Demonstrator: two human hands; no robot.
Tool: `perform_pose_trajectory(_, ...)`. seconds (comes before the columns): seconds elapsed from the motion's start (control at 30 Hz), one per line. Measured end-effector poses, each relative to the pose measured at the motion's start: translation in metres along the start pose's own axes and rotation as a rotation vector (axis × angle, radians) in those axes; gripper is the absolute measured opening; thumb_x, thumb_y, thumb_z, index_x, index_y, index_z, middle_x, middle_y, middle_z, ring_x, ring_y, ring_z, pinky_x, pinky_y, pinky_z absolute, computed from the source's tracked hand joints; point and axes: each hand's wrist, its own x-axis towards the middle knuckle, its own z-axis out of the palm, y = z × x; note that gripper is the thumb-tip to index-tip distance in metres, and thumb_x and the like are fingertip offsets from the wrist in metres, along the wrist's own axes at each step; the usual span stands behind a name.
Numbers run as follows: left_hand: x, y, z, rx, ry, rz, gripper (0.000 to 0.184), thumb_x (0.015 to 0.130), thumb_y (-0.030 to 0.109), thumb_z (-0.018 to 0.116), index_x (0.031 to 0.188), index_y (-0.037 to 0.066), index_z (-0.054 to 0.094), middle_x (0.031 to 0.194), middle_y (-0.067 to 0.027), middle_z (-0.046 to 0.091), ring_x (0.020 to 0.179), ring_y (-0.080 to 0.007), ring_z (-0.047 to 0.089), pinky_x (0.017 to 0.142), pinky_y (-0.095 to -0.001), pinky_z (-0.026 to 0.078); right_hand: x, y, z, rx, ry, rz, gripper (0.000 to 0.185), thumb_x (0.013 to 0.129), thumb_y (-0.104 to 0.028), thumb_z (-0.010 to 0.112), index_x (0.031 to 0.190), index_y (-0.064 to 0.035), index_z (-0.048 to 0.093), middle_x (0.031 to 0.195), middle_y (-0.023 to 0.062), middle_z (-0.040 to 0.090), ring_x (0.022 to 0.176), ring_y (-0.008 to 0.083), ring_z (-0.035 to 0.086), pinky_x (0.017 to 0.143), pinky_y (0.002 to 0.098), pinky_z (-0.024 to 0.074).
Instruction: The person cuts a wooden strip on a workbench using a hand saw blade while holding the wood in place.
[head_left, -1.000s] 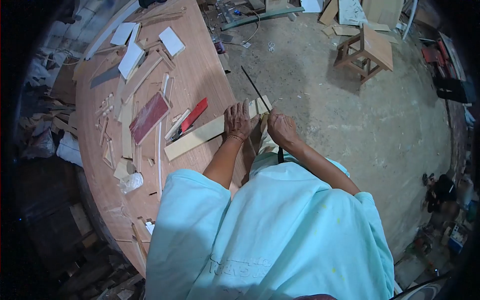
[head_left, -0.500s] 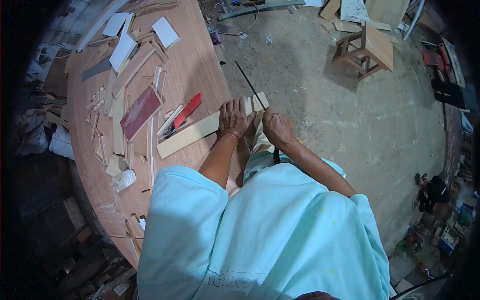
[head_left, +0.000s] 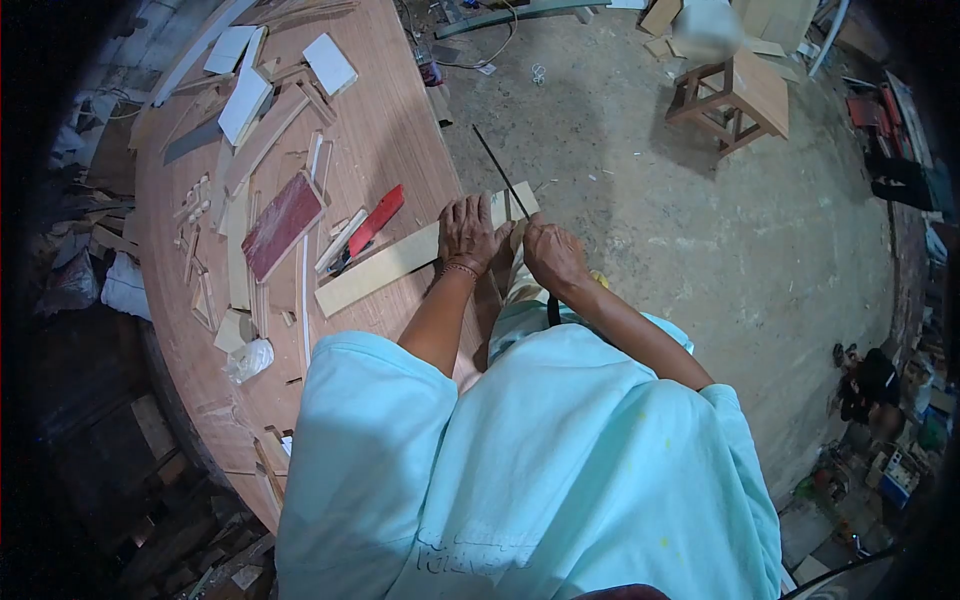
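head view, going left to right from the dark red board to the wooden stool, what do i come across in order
Dark red board → red object → left hand → right hand → wooden stool

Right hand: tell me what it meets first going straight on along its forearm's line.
Apart from the thin dark tool it grips, the right hand would probably meet the light wooden board, near its right-hand end; depth is unclear, so it might pass above or below.
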Motion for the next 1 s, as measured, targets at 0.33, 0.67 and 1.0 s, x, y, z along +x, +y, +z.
perform_pose_trajectory(0.33, 0.001, 0.001, -0.003, -0.029, -0.026, -0.015, 0.054, 0.069, 0.04, 0.049, 0.107, 0.003, 0.04, 0.095, -0.0099, 0.045, 0.09, -0.0234, 0.041, 0.083, -0.0361, 0.027, 0.001, 0.001, 0.005, -0.019, 0.017, -0.012, 0.019, 0.077, -0.013, 0.032, 0.077, 0.0035, 0.042, 0.062, 0.0237, 0.052, 0.062, 0.0377, 0.053, 0.053, 0.0454, 0.0407)
perform_pose_trajectory(0.67, 0.0, -0.004, 0.003, 0.052, -0.059, 0.016, 0.05, 0.072, 0.037, 0.043, 0.11, 0.005, 0.036, 0.1, -0.0093, 0.043, 0.096, -0.0228, 0.039, 0.087, -0.035, 0.026, 0.03, -0.005, 0.012, -0.054, 0.003, -0.09, 0.018, 0.074, -0.012, 0.038, 0.075, 0.0048, 0.044, 0.062, 0.0215, 0.053, 0.059, 0.0344, 0.054, 0.05, 0.0406, 0.0428)
perform_pose_trajectory(1.0, -0.001, 0.0, 0.005, -0.043, 0.022, -0.002, 0.049, 0.07, 0.038, 0.048, 0.103, 0.003, 0.043, 0.096, -0.0108, 0.045, 0.092, -0.0232, 0.041, 0.084, -0.037, 0.027, -0.003, -0.008, -0.007, -0.163, -0.031, -0.042, 0.019, 0.076, -0.011, 0.036, 0.073, 0.0041, 0.046, 0.06, 0.021, 0.053, 0.057, 0.0333, 0.055, 0.05, 0.0407, 0.043)
